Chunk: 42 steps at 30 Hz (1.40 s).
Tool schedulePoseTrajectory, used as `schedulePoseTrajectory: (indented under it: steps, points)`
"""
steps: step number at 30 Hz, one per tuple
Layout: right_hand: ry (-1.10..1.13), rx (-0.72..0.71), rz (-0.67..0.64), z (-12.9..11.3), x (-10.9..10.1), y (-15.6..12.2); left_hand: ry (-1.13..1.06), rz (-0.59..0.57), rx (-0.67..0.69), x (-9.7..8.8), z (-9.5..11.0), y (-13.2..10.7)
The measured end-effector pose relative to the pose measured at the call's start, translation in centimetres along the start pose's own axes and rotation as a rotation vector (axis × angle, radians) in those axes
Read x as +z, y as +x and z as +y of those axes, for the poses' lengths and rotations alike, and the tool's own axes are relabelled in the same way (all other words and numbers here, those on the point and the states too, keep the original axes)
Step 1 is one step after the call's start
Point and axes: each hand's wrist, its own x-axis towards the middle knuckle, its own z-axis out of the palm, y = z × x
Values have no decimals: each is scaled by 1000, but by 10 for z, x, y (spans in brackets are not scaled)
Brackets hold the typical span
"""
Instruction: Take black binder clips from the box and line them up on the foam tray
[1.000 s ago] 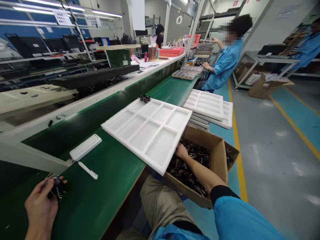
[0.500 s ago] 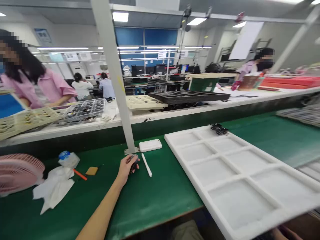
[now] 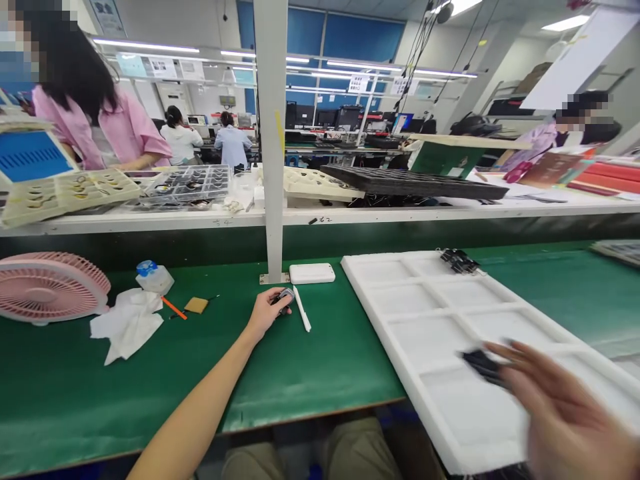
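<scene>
My left hand (image 3: 270, 310) rests on the green mat, its fingers closed round a small dark grey and black rounded object (image 3: 286, 298) whose kind I cannot make out. A white pen (image 3: 302, 310) lies just right of those fingers, below a white rectangular device (image 3: 313, 273). Over the near right part of a white foam tray (image 3: 361, 293) is my right hand (image 3: 555, 393), blurred by motion. It pinches a black piece that looks like a binder clip (image 3: 481, 365). A cluster of black binder clips (image 3: 457, 261) sits at the tray's far edge.
A white post (image 3: 273, 167) rises from the mat behind my left hand. Left lie a pink fan (image 3: 50, 287), crumpled tissue (image 3: 127, 323), a bottle (image 3: 155, 277), an orange stick (image 3: 174, 307) and a yellow sponge (image 3: 197, 305). Trays fill the raised shelf (image 3: 200, 219); co-workers are beyond.
My right hand has come up from low at the right edge and over the tray, with the black clip-like piece. My left hand keeps its hold beside the pen. The view has shifted.
</scene>
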Motion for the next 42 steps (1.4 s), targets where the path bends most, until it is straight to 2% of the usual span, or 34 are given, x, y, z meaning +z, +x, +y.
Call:
schedulePoseTrajectory:
  steps: [1,2,4,5,7,9,11,13,16,22,28,38,40,42]
  points:
    - [234,22,-57,-17,21,-2,-3,-6,-7,-1,-1,0]
    - [431,65,-188,-33,46,-2,-5,-12,-12,-2,-1,0]
    - [667,124,-426,-61,104,0,-16,-22,-8,-5,-3,0]
    - [738,161,-502,-70,133,4,-27,-24,-2,-6,-4,0]
    - [859,233,-542,-80,186,15,-54,-31,8,-10,-4,2]
    - [928,296,-519,-79,227,28,-72,-40,4,-13,-2,3]
    - [950,318,-522,-74,254,39,-70,-50,-8,-16,0,3]
    - [946,308,-559,-68,268,45,-51,-63,-9,-17,1,3]
    - [938,307,-588,-61,275,45,-19,-118,13,-18,1,2]
    - [937,326,-613,-56,271,42,42,-223,55,-16,-3,6]
    - [894,288,-677,-51,272,42,60,-248,65,-14,0,6]
    - [926,263,-663,-58,273,41,83,-246,50,-15,0,9]
    - [934,276,-636,-62,268,39,99,-245,44,-15,3,7]
    - [895,270,-654,-65,253,33,120,-277,37,-15,7,5]
